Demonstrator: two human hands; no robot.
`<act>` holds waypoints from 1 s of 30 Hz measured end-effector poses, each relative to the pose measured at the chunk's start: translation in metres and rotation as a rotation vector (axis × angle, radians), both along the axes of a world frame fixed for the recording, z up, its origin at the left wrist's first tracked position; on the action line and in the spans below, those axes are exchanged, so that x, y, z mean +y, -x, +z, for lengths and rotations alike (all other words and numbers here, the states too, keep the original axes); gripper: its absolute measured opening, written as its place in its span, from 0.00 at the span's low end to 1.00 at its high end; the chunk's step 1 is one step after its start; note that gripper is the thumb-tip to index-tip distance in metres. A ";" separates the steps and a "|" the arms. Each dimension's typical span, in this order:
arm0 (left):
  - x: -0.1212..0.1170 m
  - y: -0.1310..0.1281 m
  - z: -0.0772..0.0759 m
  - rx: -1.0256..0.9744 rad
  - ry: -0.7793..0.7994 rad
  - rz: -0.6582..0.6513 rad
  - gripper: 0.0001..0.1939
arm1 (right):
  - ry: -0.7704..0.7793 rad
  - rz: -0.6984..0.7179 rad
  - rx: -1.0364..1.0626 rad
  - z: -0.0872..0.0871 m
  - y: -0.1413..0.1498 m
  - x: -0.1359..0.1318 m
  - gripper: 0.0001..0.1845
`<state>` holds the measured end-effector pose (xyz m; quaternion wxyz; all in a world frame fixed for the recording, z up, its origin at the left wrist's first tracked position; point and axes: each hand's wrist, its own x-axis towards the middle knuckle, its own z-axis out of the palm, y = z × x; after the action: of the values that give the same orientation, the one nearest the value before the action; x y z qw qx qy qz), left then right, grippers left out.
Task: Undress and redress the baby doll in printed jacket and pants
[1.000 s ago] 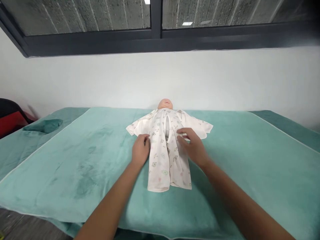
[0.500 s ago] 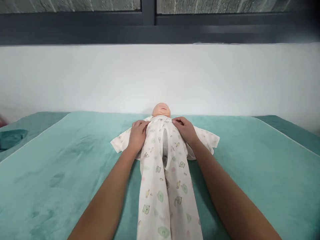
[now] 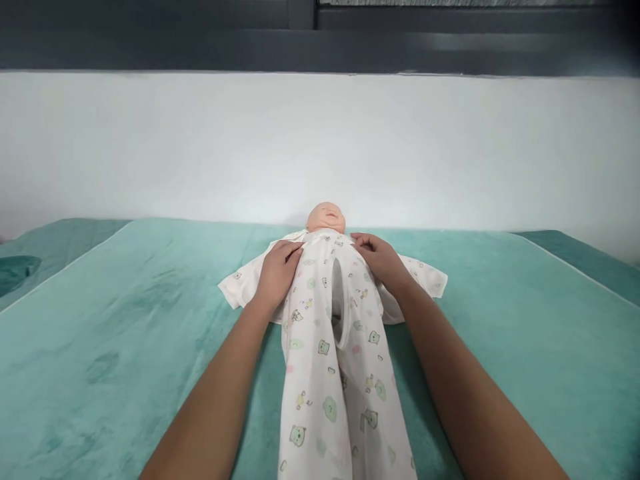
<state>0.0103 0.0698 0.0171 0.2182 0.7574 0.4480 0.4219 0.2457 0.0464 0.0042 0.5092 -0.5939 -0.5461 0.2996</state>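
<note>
A baby doll lies on its back with its head toward the wall. It wears a white printed top, whose sleeves spread out to both sides. Over its front lies a pair of white baby trousers with bear prints and an open crotch slit, the legs running toward me. My left hand is closed on the trousers' upper left edge by the doll's chest. At the opposite upper edge, my right hand has its fingers curled on the cloth. The fingertips are partly hidden.
A teal plush cover lies beneath the doll, with a pale seam near each side. Behind it rises a white wall, topped by a dark window frame. A darker teal fold is at the far left.
The view has tilted down slightly. Both hands stay at the trousers' upper edges, and the right hand sits a little further right. The doll and clothes look nearly unchanged.
</note>
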 end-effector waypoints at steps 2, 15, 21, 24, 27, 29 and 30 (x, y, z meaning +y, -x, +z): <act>0.005 -0.001 0.002 -0.031 0.064 0.014 0.15 | -0.002 0.019 0.009 -0.001 0.000 0.002 0.11; 0.030 -0.006 0.020 0.094 0.097 -0.068 0.07 | -0.013 -0.286 -0.241 -0.006 0.005 0.014 0.12; 0.046 -0.020 0.009 0.149 0.133 0.175 0.07 | 0.016 -0.344 -0.322 -0.004 0.007 0.017 0.10; 0.043 -0.018 0.005 0.068 0.134 0.120 0.06 | -0.027 -0.299 -0.236 -0.006 0.008 0.017 0.08; 0.032 -0.013 0.000 0.028 0.043 0.028 0.10 | -0.151 -0.215 -0.130 -0.010 0.008 0.016 0.07; 0.023 -0.009 -0.003 0.048 -0.015 -0.024 0.12 | -0.214 -0.168 -0.120 -0.013 0.008 0.013 0.11; 0.019 -0.007 -0.004 0.060 -0.032 -0.038 0.13 | -0.230 -0.157 -0.123 -0.013 0.008 0.011 0.13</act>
<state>0.0174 0.0888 0.0130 0.2004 0.7814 0.4331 0.4020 0.2374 0.0575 -0.0093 0.5615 -0.5895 -0.5589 0.1575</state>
